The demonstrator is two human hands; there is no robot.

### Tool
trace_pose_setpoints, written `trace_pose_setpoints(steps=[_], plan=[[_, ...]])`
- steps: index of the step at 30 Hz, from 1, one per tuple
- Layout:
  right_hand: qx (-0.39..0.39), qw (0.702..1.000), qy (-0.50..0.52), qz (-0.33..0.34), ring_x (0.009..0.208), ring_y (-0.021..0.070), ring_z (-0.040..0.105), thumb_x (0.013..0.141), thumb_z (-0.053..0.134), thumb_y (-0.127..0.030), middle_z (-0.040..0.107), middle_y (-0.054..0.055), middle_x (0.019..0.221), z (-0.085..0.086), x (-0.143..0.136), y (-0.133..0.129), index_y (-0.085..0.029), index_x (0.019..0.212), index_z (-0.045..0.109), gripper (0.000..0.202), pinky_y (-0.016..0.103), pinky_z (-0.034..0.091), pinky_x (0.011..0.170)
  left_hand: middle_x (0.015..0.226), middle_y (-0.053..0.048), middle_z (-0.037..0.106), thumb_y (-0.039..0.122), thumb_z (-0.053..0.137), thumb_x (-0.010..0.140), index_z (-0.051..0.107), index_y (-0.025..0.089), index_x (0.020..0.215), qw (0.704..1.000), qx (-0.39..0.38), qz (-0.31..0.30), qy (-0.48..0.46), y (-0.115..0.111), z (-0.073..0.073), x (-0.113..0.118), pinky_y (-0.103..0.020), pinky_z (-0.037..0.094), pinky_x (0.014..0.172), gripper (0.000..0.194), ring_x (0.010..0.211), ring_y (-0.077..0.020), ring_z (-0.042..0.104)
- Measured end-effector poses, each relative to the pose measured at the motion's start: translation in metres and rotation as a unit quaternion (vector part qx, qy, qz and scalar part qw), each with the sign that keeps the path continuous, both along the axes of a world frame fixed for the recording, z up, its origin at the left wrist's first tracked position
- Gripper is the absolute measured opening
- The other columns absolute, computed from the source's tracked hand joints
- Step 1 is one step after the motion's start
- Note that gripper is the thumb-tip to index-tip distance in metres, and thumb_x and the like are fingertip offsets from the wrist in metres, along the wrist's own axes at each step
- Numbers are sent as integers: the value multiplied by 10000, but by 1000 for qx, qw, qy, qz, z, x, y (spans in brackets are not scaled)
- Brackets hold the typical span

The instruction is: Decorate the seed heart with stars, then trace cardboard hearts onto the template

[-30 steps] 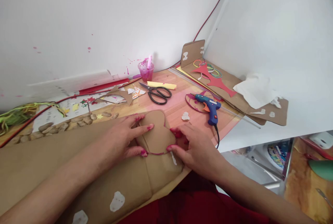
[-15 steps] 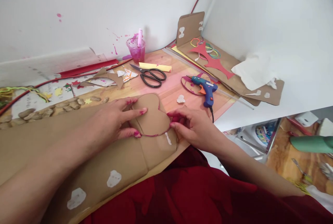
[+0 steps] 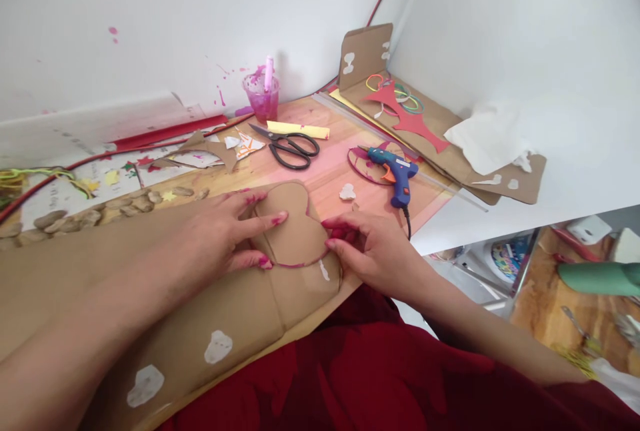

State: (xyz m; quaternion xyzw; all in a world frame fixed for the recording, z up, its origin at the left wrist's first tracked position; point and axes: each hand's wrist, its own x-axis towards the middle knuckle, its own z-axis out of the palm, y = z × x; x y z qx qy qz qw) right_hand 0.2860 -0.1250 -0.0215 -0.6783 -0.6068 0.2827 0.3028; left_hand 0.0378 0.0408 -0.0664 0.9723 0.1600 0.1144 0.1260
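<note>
A brown cardboard heart (image 3: 295, 224) with a magenta-stained edge lies over the right end of a long cardboard piece (image 3: 235, 307). My left hand (image 3: 227, 224) spans its left side, index finger on the face, thumb at the lower edge, other fingers at the far edge. At the right, my right hand (image 3: 373, 244) pinches the heart's edge between thumb and fingers; its curled fingers are partly hidden. Pink stains mark the fingertips. Just under the heart, a white torn patch (image 3: 325, 271) shows on the long cardboard.
Black-handled scissors (image 3: 295, 149) and a blue glue gun (image 3: 397, 174) lie beyond my hands. Behind stands a pink-stained cup (image 3: 264, 101). Stones (image 3: 120, 204) line the left. Folded cardboard (image 3: 367, 54), red paper scraps (image 3: 417, 124) and white tissue (image 3: 493, 137) sit at the right.
The heart has shifted very slightly, and my left index finger reaches a little farther across its face. My right hand keeps its pinch at the edge.
</note>
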Motion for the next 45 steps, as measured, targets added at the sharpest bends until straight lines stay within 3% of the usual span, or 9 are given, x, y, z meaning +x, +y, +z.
trace_pose_setpoints(steps=[4,8,12,15,22,28,35,41,45], plan=[[-16,1000,18,-18,836,212,721,877,675,-221,784,61,935,3,2,1,-182,1121,736,254,350,554,776,1552,-137,480,543,671,893,629,375,1400,1000,3,-1,3,-3,2,0,-535,479,1080,536,1332,-382,541],[-79,990,118,-14,928,224,742,921,634,-281,786,83,1033,7,7,3,-173,1169,718,283,334,578,776,1569,-143,466,544,698,873,631,372,1399,1000,7,5,1,-4,1,-1,-543,466,1099,557,1367,-378,513],[-146,969,198,3,771,186,716,965,582,-296,759,51,849,11,8,-1,-142,1266,666,348,297,564,669,1592,-119,453,549,744,833,653,388,1368,1000,-9,8,-8,-2,-4,-1,-557,454,1117,566,1376,-385,510],[-165,956,240,33,710,149,669,986,558,-291,737,29,836,13,4,-12,-166,1351,618,390,263,538,633,1590,-103,464,579,737,827,654,403,1361,1000,-12,10,-7,-2,-5,-1,-569,453,1117,568,1383,-391,507],[-237,915,327,25,642,132,647,996,563,-343,723,40,906,12,-4,-27,-190,1619,256,712,221,456,510,1536,-111,535,622,696,841,647,369,1379,999,0,12,34,-7,8,1,-556,446,1129,597,1397,-387,504],[-277,885,373,23,647,129,664,989,581,-393,713,42,904,14,-4,-30,-213,1652,154,808,216,432,527,1538,-141,526,617,693,846,640,349,1391,999,44,18,13,-12,-1,0,-556,460,1113,610,1435,-394,455],[-279,891,358,29,692,145,670,971,617,-449,706,35,895,15,-2,-37,-227,1649,191,831,256,472,614,1531,-178,523,560,635,916,639,256,1399,997,71,28,13,-32,2,7,-568,444,1131,571,1474,-382,395],[-290,888,353,50,675,134,673,995,584,-422,709,51,917,16,6,-33,-218,1645,206,778,212,429,532,1466,-197,586,341,648,936,653,50,1343,990,135,-3,32,-50,16,21,-431,535,1073,501,1342,-350,562],[-246,920,301,59,656,118,644,991,595,-377,697,44,884,13,9,-17,-161,1601,336,697,214,467,537,1448,-196,601,307,643,932,657,40,1331,989,141,-3,34,-55,20,24,-427,493,1121,481,1342,-343,566]])
